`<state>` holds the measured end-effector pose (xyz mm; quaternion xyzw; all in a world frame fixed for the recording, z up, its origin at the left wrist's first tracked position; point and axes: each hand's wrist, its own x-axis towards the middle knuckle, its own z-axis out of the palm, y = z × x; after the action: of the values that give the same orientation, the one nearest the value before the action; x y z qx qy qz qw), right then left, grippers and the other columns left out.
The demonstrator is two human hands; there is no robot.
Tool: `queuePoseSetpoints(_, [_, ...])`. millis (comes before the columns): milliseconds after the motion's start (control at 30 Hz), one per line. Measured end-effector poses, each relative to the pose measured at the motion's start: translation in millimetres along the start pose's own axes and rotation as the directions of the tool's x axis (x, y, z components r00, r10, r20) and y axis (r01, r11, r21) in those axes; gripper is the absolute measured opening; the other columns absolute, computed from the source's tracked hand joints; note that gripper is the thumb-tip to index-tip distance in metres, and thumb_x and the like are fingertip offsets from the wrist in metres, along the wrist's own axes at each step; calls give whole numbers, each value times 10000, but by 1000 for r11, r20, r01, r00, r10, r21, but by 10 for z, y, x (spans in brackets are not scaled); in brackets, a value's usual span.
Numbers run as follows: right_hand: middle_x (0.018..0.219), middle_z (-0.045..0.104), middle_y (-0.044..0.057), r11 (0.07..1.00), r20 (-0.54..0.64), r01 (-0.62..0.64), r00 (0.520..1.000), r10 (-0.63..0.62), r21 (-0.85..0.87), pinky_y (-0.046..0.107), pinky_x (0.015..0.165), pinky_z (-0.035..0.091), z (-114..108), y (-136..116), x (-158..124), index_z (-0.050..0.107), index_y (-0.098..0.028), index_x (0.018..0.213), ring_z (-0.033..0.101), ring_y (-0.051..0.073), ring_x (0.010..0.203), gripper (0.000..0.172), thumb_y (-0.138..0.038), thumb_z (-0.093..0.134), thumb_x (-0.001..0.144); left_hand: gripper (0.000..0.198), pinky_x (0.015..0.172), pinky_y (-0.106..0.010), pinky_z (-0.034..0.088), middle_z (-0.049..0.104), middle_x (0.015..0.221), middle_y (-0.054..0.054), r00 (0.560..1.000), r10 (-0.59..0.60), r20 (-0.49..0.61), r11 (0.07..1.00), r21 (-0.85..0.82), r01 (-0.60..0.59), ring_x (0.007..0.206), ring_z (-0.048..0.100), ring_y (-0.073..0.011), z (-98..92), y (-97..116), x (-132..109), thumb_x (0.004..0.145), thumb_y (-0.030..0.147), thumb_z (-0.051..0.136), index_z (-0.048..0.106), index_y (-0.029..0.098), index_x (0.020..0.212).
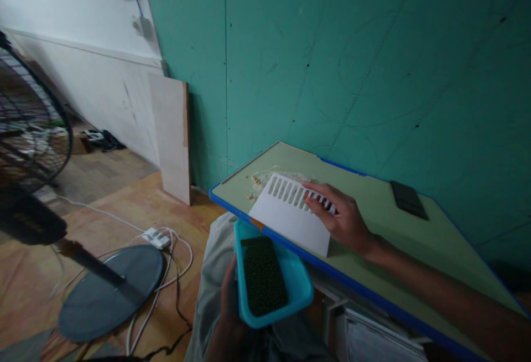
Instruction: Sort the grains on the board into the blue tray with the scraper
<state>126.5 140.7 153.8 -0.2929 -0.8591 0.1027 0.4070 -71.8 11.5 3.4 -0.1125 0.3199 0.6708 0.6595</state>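
Note:
My left hand (230, 309) is closed around the side of a turquoise plastic tub (301, 282), held over my lap just below the table edge. Inside the tub lies a dark green, fine-grained mass (265, 276), possibly small beans; the kind is not clear. In my right hand (346, 221) is a white plastic scraper (290, 221) with a row of slots along its top, gripped at the slotted edge. Its lower edge meets the table's blue rim, above the tub. Behind the scraper, pale loose grains and crumbs (258, 176) are spread on the light green tabletop (365, 196).
A black phone-like slab (409, 200) lies at the table's right. The table stands against a green wall (282, 63). On the left are a standing fan (112, 290), a power strip (156, 237) with loose cables, and a leaning board (172, 140).

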Motion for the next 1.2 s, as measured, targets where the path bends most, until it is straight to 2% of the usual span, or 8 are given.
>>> queuePoseSetpoints(167, [1331, 778, 80, 990, -14, 138, 990, -138, 2, 408, 1059, 585, 147, -70, 144, 679, -274, 1408, 741, 240, 1214, 346, -239, 589, 1076, 334, 641, -192, 626, 763, 615, -19, 991, 131, 12, 989, 72, -131, 581, 727, -149, 55, 3, -54, 981, 121, 636, 789, 187, 692])
queuePoseSetpoints(400, [1290, 785, 99, 986, -22, 167, 986, -167, -28, 428, 1026, 601, 401, -87, 348, 670, -249, 1398, 747, 245, 1171, 330, -251, 533, 1098, 335, 757, -398, 702, 754, 581, -30, 999, -13, -49, 1000, -9, 12, 604, 771, -239, 45, -11, -18, 997, 269, 651, 775, 198, 695])
queuePoseSetpoints(600, [1276, 779, 116, 982, -34, 184, 982, -185, -32, 409, 1023, 599, 576, -83, 473, 664, -224, 1414, 742, 243, 1165, 341, -245, 521, 1104, 418, 742, -373, 689, 640, 456, 34, 999, -36, -19, 999, -31, 35, 385, 602, -154, 85, 10, -63, 1020, 236, 615, 733, 200, 621])
queuePoseSetpoints(700, [1283, 774, 113, 987, -25, 155, 987, -157, -49, 424, 1039, 595, 637, -76, 533, 662, -244, 1434, 733, 253, 1186, 363, -249, 510, 1105, 329, 725, -351, 684, 630, 452, 51, 1000, 10, -18, 1000, 23, -10, 386, 585, -146, 115, 17, -94, 925, 240, 745, 709, 213, 598])
queuePoseSetpoints(833, [1266, 775, 119, 988, -37, 136, 990, -139, -77, 414, 1004, 604, 702, -19, 627, 670, -237, 1426, 740, 255, 1144, 369, -235, 502, 1098, 302, 745, -338, 683, 649, 470, 23, 1000, 7, 5, 1000, 16, -7, 541, 715, -208, 63, 3, -43, 674, 301, 957, 685, 220, 569])
queuePoseSetpoints(933, [1254, 776, 133, 988, -74, 115, 990, -123, -100, 409, 981, 606, 746, 66, 695, 681, -213, 1404, 742, 262, 1123, 363, -224, 500, 1089, 261, 787, -406, 692, 720, 551, -37, 996, -78, 31, 996, -32, 79, 670, 787, -271, 6, -7, 11, 810, 311, 864, 719, 213, 617])
queuePoseSetpoints(1033, [1266, 773, 148, 988, -101, 74, 991, -88, -136, 417, 987, 598, 787, 163, 754, 682, -200, 1398, 738, 276, 1138, 366, -230, 499, 1082, 348, 819, -423, 690, 701, 517, -20, 998, -69, -6, 996, -53, 69, 543, 740, -227, 24, 0, -2, 978, 259, 677, 728, 207, 637])
queuePoseSetpoints(1200, [1236, 771, 180, 981, -135, 20, 990, -47, -193, 442, 968, 595, 822, 284, 818, 685, -161, 1383, 735, 301, 1121, 377, -216, 486, 1068, 484, 818, -415, 691, 691, 508, -14, 997, -48, -62, 998, -40, 45, 596, 778, -239, 109, 12, -78, 1049, 280, 559, 701, 223, 590])
